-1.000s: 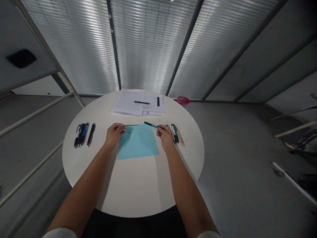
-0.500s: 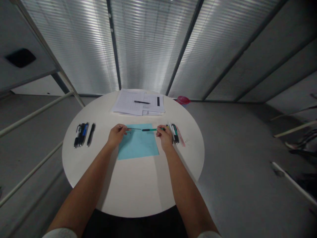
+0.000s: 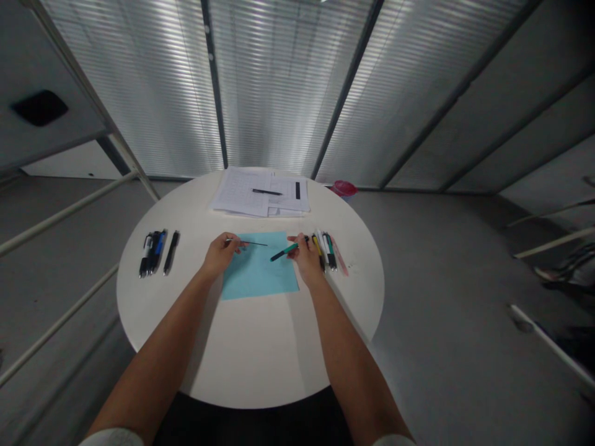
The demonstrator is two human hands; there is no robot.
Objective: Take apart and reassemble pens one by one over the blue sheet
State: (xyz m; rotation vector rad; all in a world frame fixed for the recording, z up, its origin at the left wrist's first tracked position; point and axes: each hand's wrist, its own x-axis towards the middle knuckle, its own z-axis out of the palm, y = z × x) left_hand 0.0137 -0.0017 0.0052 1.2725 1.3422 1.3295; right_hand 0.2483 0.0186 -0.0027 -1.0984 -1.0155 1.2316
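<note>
One rod (image 3: 255, 243) is pinched in our left grip (image 3: 220, 253). Our right grip (image 3: 307, 257) clasps a green pen (image 3: 283, 252) over blue paper (image 3: 258, 275).

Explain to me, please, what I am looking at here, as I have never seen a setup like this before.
There is no machine here: a person is working with two bare hands. The view comes from one camera worn on the person's head, looking forward and down, so the forearms reach in from the bottom.

The left hand holds a thin dark stick, too small to identify surely. The right hand holds a green-and-black pen. Both items point inward over a blue sheet.

The sheet lies on a round white table. Several pens lie to the left, more pens to the right, and white papers with a dark pen on top at the far side.
</note>
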